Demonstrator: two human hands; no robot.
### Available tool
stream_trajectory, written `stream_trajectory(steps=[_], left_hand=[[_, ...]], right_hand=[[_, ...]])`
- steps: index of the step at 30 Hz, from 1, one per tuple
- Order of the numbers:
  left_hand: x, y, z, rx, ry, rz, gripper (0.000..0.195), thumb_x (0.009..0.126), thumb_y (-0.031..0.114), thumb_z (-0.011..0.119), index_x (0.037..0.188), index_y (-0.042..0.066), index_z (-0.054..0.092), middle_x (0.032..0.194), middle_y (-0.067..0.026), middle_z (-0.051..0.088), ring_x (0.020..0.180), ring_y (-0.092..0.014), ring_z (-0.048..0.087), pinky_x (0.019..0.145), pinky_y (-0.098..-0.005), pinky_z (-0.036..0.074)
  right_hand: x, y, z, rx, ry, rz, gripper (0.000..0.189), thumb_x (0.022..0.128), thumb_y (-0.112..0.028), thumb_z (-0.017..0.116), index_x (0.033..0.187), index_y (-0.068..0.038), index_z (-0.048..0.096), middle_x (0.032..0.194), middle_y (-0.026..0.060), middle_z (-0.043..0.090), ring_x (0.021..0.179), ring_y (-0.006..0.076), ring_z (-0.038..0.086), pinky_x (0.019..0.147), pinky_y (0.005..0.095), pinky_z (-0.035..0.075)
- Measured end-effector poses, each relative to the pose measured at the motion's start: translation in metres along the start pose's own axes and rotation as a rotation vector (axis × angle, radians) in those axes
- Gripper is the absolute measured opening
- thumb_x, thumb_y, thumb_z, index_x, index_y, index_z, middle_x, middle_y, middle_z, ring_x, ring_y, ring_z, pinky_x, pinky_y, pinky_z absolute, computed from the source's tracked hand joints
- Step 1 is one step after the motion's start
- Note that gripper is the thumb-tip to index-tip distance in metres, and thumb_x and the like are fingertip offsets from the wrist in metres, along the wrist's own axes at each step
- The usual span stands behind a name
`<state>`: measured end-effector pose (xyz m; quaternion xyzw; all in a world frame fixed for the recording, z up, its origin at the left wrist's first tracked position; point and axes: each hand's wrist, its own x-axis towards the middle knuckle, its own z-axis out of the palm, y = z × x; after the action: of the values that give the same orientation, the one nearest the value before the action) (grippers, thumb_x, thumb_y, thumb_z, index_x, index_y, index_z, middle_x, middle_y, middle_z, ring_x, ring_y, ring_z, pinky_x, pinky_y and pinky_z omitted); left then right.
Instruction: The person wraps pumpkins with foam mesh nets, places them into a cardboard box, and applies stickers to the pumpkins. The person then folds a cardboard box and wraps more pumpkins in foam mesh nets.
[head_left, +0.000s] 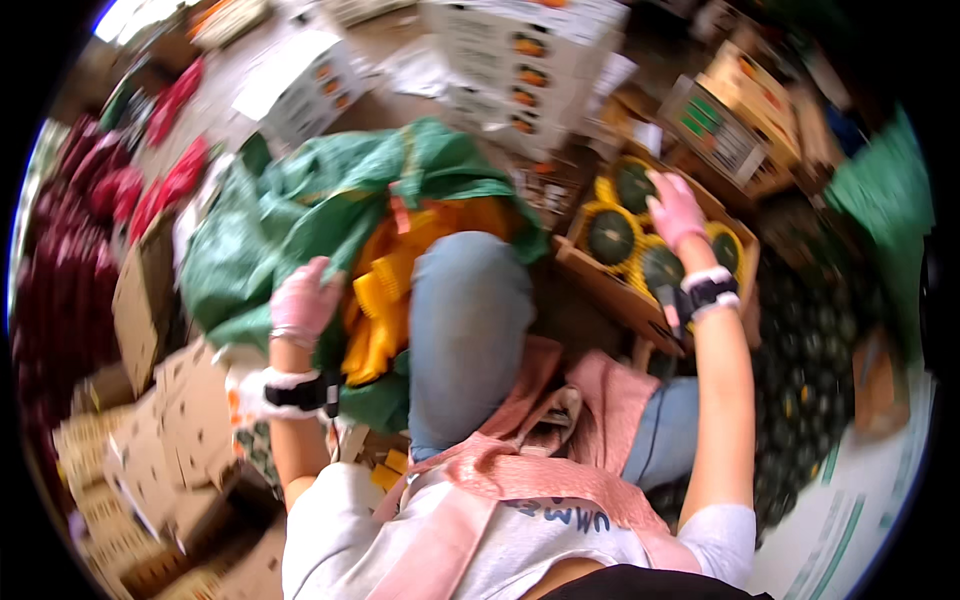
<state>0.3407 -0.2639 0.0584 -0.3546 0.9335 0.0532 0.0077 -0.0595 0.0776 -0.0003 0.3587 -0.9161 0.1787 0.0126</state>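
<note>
My left hand (304, 304), in a pink glove, has its fingers apart at the edge of a green woven sack (315, 187). Yellow foam net sleeves (386, 285) spill from the sack's mouth beside it. My right hand (677, 208), also pink-gloved, is over a cardboard box (611, 289), its fingertips against the side of a dark green squash (634, 184); blur hides the exact contact. Several other squashes sit in that box in yellow foam nets, among them a squash (611, 236) at the left. My bent knee (472, 322) lies between the sack and the box.
A large heap of dark green squashes (795, 375) lies at right. White printed cartons (525, 75) are stacked ahead. Flattened cardboard (187, 420) and boxes are piled at lower left, beyond them dark red net bags (67, 277). Wooden-looking crates (754, 105) stand at upper right.
</note>
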Motion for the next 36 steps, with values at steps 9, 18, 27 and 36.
stream_trajectory(steps=[9,18,27,36], left_hand=[[-0.098,-0.001,0.077,-0.087,-0.555,-0.198,0.038,0.086,0.037,0.051,0.111,0.009,0.058,0.096,-0.0174,0.064,0.093,-0.036,0.059,0.081,-0.0448,0.047],[-0.155,-0.118,0.092,-1.888,0.700,-1.038,0.029,0.092,0.030,0.051,0.111,0.009,0.055,0.099,-0.0122,0.064,0.091,-0.028,0.062,0.082,-0.0408,0.048],[-0.199,-0.197,0.115,-0.049,-0.323,-1.184,0.072,0.067,0.024,0.075,0.132,0.026,0.043,0.125,-0.0086,0.051,0.116,-0.028,0.049,0.094,-0.0427,0.042],[-0.175,-0.182,0.137,0.094,-0.607,-0.972,0.061,0.063,0.039,0.074,0.121,0.028,0.054,0.130,-0.0108,0.044,0.127,-0.030,0.037,0.102,-0.0505,0.029]], right_hand=[[-0.014,0.119,0.006,-0.818,-0.198,-0.255,0.082,0.072,0.011,0.055,0.139,-0.027,0.029,0.144,0.0145,0.026,0.112,0.0338,0.050,0.081,0.0356,0.052],[0.022,0.097,0.018,-0.243,-0.313,-0.232,0.067,0.070,-0.011,0.066,0.133,-0.022,0.045,0.143,0.0144,0.034,0.124,0.0332,0.042,0.098,0.0357,0.039],[-0.021,0.069,0.011,-0.021,-0.089,-0.087,0.041,0.093,-0.020,0.047,0.132,-0.012,0.045,0.135,0.0154,0.043,0.125,0.0317,0.041,0.102,0.0362,0.034],[-0.085,0.073,-0.008,-0.019,0.280,0.055,0.048,0.089,-0.028,0.058,0.129,-0.005,0.047,0.128,0.0168,0.049,0.118,0.0324,0.046,0.099,0.0375,0.037]])
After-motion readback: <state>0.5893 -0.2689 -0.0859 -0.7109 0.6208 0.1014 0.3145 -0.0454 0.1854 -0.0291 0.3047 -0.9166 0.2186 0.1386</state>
